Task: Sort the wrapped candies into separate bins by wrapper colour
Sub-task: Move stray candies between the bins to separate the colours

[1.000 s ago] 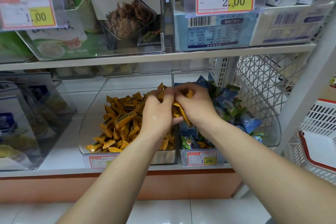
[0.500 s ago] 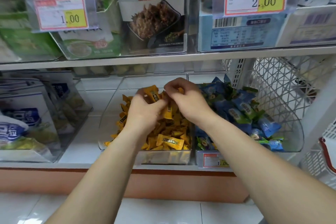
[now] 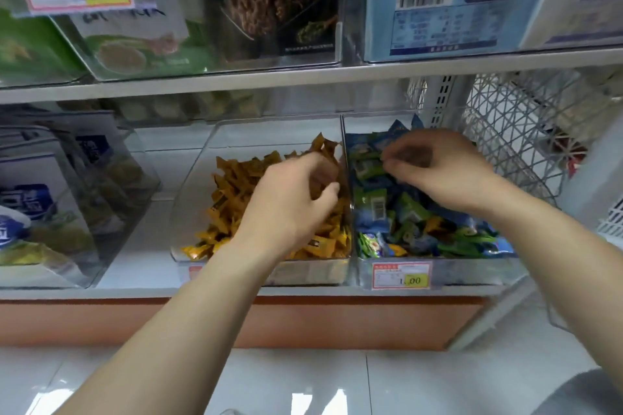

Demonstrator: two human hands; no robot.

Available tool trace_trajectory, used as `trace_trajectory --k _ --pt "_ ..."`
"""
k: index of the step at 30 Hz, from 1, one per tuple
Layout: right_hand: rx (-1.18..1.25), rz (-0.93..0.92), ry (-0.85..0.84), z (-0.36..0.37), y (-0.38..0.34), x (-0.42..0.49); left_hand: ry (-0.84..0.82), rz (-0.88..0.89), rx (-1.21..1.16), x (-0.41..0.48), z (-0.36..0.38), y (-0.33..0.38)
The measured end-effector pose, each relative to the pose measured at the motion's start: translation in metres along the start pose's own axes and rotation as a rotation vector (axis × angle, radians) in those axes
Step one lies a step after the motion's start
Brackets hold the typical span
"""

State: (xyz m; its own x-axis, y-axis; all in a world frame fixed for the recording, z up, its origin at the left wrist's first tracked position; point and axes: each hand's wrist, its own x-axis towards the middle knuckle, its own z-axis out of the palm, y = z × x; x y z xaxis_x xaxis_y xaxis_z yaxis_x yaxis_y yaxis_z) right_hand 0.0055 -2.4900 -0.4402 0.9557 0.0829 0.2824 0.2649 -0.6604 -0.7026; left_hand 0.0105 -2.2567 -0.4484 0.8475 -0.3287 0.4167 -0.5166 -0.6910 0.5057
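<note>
Yellow-wrapped candies [image 3: 236, 189] fill the left clear bin [image 3: 199, 185]. The right clear bin [image 3: 472, 271] holds blue and green wrapped candies [image 3: 404, 216], with a stray yellow candy [image 3: 432, 223] among them. My left hand [image 3: 290, 202] hovers over the yellow pile by the divider, fingers curled round a few yellow candies that poke out above it. My right hand [image 3: 438, 172] is over the back of the blue and green pile. Its fingers are curled, thumb and forefinger close at the wrappers. Blur hides whether it pinches one.
A price tag [image 3: 401, 276] sits on the right bin's front. A white lattice basket [image 3: 519, 131] stands right of the bins. Clear boxes with snack packets [image 3: 50, 199] are at the left. The upper shelf [image 3: 303, 77] overhangs both bins. White floor tiles lie below.
My right hand has left the yellow bin and moved right over the blue and green candies. My left hand stays over the yellow pile. The camera has come closer.
</note>
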Motion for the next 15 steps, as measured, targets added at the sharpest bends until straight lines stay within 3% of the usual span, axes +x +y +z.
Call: trace_trajectory --k 4,7,10,15 --pt "-0.065 0.021 -0.091 -0.02 0.017 -0.029 -0.144 0.163 -0.117 -0.013 0.031 0.037" --pt "-0.321 -0.001 -0.23 -0.025 0.033 -0.043 -0.246 0.233 -0.042 -0.015 0.056 0.051" --pt "-0.532 0.003 -0.338 -0.027 0.047 -0.047 -0.368 0.168 0.151 -0.004 0.075 0.058" --pt "-0.607 0.014 -0.321 -0.024 0.059 -0.044 -0.588 0.083 0.323 0.019 0.099 0.062"
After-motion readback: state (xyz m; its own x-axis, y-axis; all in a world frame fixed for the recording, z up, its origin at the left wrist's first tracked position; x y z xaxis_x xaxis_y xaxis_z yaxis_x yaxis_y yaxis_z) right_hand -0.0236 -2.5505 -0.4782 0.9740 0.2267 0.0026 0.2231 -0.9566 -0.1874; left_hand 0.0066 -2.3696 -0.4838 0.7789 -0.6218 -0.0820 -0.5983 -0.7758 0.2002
